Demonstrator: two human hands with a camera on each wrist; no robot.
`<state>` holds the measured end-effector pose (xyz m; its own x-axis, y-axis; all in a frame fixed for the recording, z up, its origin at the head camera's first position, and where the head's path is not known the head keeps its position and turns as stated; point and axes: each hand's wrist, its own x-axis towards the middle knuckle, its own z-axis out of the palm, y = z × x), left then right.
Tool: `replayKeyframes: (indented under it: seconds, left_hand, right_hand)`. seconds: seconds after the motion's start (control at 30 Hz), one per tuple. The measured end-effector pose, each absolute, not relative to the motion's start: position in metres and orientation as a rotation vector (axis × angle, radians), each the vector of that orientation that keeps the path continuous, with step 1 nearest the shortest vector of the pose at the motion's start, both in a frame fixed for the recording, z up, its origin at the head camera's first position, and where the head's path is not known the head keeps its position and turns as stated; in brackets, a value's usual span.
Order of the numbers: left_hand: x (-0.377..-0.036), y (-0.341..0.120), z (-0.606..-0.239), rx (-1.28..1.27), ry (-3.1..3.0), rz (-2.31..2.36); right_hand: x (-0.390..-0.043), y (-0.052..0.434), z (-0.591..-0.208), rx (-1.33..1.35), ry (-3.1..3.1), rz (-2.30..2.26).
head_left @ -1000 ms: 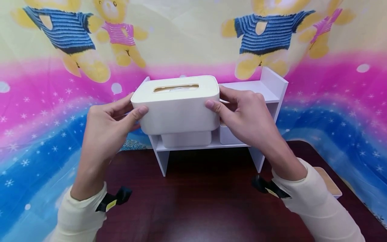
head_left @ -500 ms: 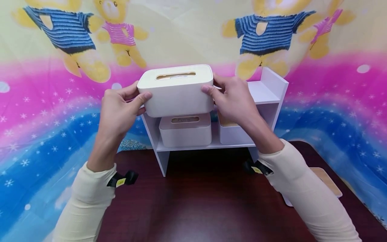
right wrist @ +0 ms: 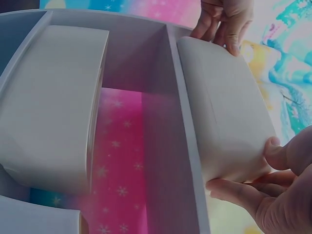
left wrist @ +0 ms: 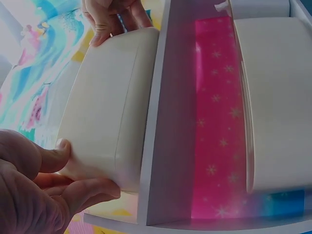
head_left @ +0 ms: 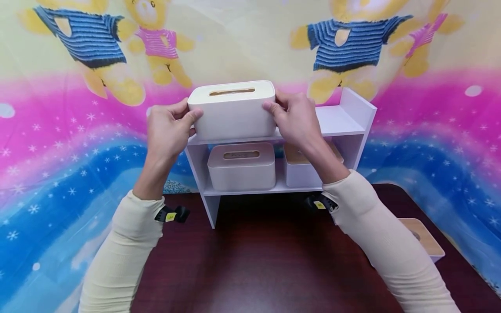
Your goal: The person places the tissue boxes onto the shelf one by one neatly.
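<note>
A cream tissue box (head_left: 235, 116) with a slot in its lid is at the left of the small white shelf's top board (head_left: 337, 119). My left hand (head_left: 169, 130) grips its left end, thumb on the front face. At the opposite end my right hand (head_left: 297, 118) holds it the same way. In both wrist views the tissue box (left wrist: 105, 102) lies right along the edge of the top board. Below, on the lower board, stands a second tissue box (head_left: 242, 171) of the same kind.
A white box with a wooden lid (head_left: 299, 154) stands at the lower right of the shelf, partly behind my right forearm. Another wood-lidded box (head_left: 424, 237) lies on the dark table (head_left: 250, 265) at the right. A bear-print cloth (head_left: 242, 39) hangs behind.
Both hands have carried the tissue box up and away from me, from in front of the shelf to its top board. The lower tissue box has come fully into view.
</note>
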<state>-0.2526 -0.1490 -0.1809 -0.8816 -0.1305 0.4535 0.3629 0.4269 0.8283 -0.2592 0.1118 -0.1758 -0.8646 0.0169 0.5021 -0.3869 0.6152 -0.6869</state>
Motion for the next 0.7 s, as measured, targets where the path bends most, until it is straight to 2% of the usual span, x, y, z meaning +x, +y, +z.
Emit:
replayKeyframes:
  seconds: [0.43, 0.7]
  left_hand:
    - [-0.2597, -0.1452, -0.1805, -0.126, -2.253, -1.467]
    - [-0.259, -0.1464, -0.178, -0.127, -2.273, -1.48]
  right_hand:
    - [-0.2634, 0.1105, -0.1748, 0.245, -2.432, 1.154]
    - [-0.2636, 0.1153, -0.1733, 0.339, -2.468, 1.137]
